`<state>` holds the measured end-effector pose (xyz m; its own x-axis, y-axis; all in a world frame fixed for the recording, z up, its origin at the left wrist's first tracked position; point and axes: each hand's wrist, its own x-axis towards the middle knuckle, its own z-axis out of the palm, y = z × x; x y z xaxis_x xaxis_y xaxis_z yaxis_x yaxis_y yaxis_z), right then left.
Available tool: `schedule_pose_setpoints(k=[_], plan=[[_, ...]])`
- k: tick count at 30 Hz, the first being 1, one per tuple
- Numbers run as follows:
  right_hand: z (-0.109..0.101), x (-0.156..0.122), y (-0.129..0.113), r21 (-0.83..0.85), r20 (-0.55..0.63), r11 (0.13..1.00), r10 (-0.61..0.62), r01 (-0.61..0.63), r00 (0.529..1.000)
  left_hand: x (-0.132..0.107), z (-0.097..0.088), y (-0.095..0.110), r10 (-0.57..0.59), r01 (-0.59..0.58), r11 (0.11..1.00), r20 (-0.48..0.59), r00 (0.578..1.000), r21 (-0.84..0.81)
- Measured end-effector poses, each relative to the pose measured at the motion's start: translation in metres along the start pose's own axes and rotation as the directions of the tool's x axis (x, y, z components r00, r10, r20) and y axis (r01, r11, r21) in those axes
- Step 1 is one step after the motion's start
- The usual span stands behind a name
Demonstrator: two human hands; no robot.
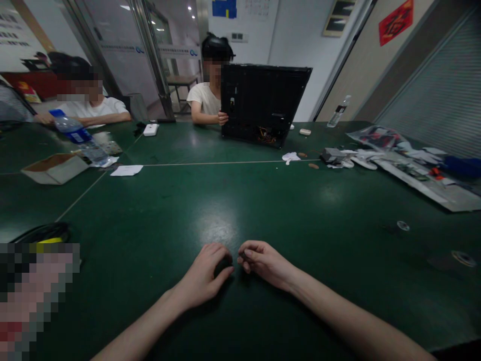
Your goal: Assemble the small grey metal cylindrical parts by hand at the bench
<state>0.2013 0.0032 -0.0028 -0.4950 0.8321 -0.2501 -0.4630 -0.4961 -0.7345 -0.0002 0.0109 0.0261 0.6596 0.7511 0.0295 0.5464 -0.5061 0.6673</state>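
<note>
Hands nearly touching on my green desk (300,225): left hand (201,277) cupping a small dark object (223,266), right hand (265,263) pinching a dark bit (244,255).

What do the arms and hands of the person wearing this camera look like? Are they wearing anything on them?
The left hand and right hand are bare, with no gloves, and no ring, watch or bracelet shows. The left forearm and right forearm are slim and bare too, with no sleeve in view.
</note>
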Motion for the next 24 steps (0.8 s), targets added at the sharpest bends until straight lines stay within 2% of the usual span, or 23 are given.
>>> schedule_pose_setpoints(k=[7,24], plan=[[-0.0013,0.002,0.0028,0.009,0.001,0.999,-0.037,0.037,0.999,0.0001,0.001,-0.0011,-0.001,0.001,1.0,0.005,1.0,0.01],[-0.0034,0.0039,0.004,0.035,0.006,0.999,-0.014,0.014,1.0,0.0011,0.0013,-0.0017,-0.008,0.008,1.0,-0.005,1.0,0.013]])
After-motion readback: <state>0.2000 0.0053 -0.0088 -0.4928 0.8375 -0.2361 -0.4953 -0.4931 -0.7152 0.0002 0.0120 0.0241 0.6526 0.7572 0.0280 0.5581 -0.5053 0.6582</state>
